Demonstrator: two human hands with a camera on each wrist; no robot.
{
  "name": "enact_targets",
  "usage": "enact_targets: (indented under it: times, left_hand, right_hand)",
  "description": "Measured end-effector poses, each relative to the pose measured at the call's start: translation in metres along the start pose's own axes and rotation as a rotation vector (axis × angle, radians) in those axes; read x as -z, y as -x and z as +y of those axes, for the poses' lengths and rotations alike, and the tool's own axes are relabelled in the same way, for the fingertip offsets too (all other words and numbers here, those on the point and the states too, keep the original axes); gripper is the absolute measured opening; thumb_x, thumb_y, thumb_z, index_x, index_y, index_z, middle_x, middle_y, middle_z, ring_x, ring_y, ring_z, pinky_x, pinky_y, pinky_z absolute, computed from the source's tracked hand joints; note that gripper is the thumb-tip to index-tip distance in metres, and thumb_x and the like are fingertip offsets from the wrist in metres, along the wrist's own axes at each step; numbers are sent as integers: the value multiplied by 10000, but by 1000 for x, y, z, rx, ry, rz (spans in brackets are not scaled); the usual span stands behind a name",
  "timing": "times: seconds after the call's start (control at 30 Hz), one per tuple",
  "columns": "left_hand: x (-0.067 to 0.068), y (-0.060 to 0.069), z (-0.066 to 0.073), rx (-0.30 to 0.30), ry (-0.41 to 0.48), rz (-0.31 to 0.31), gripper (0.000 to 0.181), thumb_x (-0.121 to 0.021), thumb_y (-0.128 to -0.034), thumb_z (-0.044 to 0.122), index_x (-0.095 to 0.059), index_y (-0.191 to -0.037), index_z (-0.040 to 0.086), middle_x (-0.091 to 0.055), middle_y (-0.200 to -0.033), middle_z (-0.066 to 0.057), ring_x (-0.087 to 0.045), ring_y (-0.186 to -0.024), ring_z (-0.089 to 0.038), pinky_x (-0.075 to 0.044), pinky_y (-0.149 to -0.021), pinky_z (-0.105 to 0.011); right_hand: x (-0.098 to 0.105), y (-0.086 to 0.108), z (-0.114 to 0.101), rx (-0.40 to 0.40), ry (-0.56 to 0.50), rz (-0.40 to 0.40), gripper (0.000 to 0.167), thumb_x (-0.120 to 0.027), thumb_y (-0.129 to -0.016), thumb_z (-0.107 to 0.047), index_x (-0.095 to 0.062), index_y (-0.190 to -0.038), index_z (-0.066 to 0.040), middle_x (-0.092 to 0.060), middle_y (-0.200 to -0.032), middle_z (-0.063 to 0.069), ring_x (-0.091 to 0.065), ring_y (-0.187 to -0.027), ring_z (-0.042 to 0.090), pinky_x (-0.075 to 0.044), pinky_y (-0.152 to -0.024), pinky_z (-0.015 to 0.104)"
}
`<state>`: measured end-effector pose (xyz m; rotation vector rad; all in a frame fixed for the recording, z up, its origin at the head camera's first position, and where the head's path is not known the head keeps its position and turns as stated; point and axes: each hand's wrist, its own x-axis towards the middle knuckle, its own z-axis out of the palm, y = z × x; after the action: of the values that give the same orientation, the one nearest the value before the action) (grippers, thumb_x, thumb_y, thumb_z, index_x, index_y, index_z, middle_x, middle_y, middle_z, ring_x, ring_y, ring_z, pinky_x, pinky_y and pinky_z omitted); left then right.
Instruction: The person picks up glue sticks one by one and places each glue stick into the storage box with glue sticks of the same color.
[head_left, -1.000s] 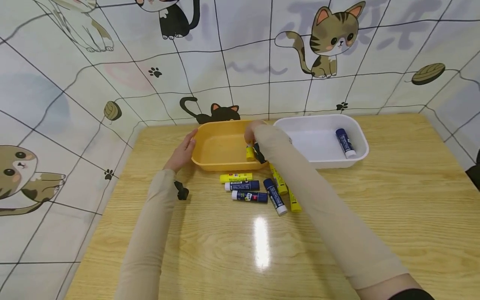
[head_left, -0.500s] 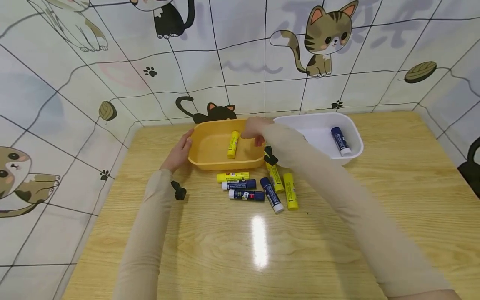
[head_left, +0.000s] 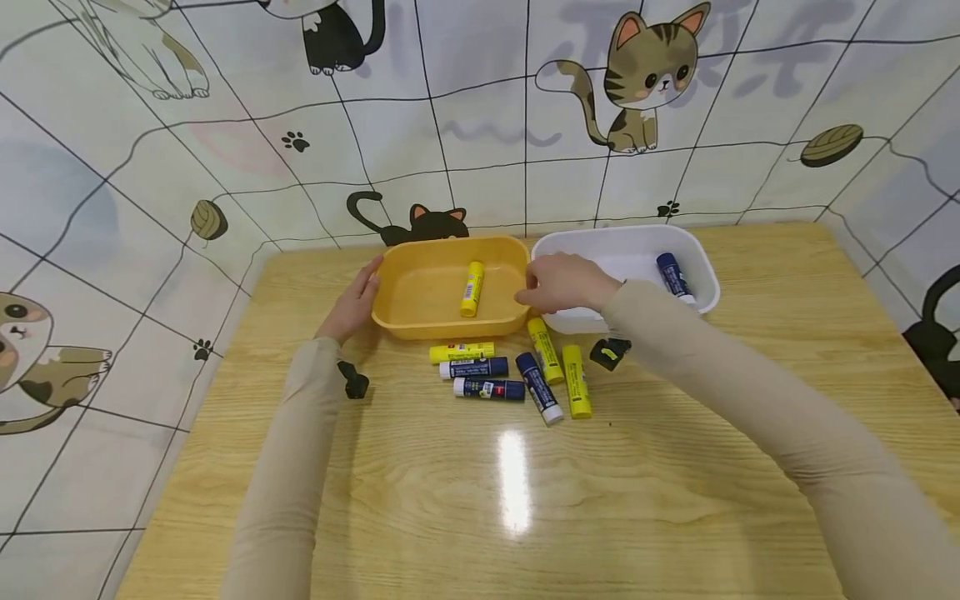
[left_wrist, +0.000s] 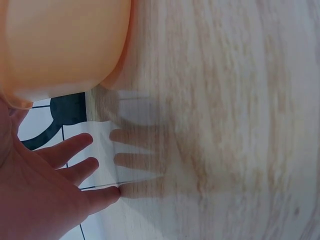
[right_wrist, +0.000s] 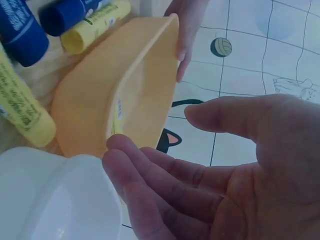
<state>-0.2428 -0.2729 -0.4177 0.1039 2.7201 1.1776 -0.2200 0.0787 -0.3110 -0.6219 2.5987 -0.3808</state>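
My left hand (head_left: 352,304) rests against the left end of the orange tray (head_left: 412,287), its fingers spread in the left wrist view with the thumb side at the tray's rim. Inside that tray lies one yellow glue stick (head_left: 472,289). My right hand (head_left: 566,283) hovers where the orange tray meets the white tray (head_left: 630,242); in the right wrist view its fingers are loosely bent, with nothing between them and the thumb. A dark blue glue stick (head_left: 673,277) lies at the white tray's right end, while my hand and sleeve hide part of this tray.
In front of the trays several loose glue sticks lie on the wooden table (head_left: 420,483): yellow ones such as the yellow glue stick (head_left: 576,382), and blue ones such as the blue glue stick (head_left: 538,388). A cat-printed sheet (head_left: 487,125) stands behind the table.
My right hand has let go of the yellow glue stick in the orange tray and moved right, toward the white tray. My left hand stays at the orange tray's left end.
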Motion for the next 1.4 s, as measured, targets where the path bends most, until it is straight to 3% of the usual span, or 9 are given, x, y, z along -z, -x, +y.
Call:
enact_targets:
  times: [0.47,0.63,0.9,1.13,1.4]
  left_hand:
    - [1,5,0,-33,23,0,529,-263,-1064,385,-162,-1567,256,-151,-1589,-152,-154,-1422,-401,-125,-1132,-539]
    - [0,2,-1,-30,19,0,517,-272,-1076,299,-157,-1568,192,-140,-1591,-150,-146,-1427,-385,-126,-1137,-524]
    - [-1,0,-2,-16,0,-6,513,-270,-1080,271,-140,-1570,197,-138,-1593,-140,-157,-1426,-379,-138,-1137,-519]
    - [-1,1,0,-9,4,-14,516,-268,-1079,280,-131,-1571,209,-133,-1595,-136,-151,-1427,-382,-135,-1136,-522]
    - [-1,2,1,-24,-2,-4,514,-263,-1080,271,-134,-1570,184,-142,-1591,-144,-151,-1429,-374,-140,-1139,-510]
  right_hand:
    - [-32,49,21,29,5,-36,240,-570,-948,-308,-630,-878,-86,-560,-699,13,-506,-628,182,-383,-534,294]
    - [-45,56,27,26,9,-66,238,-583,-943,-312,-617,-845,-98,-546,-685,4,-495,-615,173,-370,-528,287]
    - [-73,58,44,23,32,11,365,-645,-904,-300,-497,-614,-136,-449,-544,-26,-396,-474,109,-297,-459,228]
    - [-88,54,56,-70,-29,-36,374,-592,-937,-357,-500,-657,-127,-460,-569,-5,-408,-486,122,-301,-462,234]
    - [-93,45,62,-86,-107,-8,361,-597,-935,-345,-532,-657,-125,-511,-566,2,-454,-481,127,-333,-459,233]
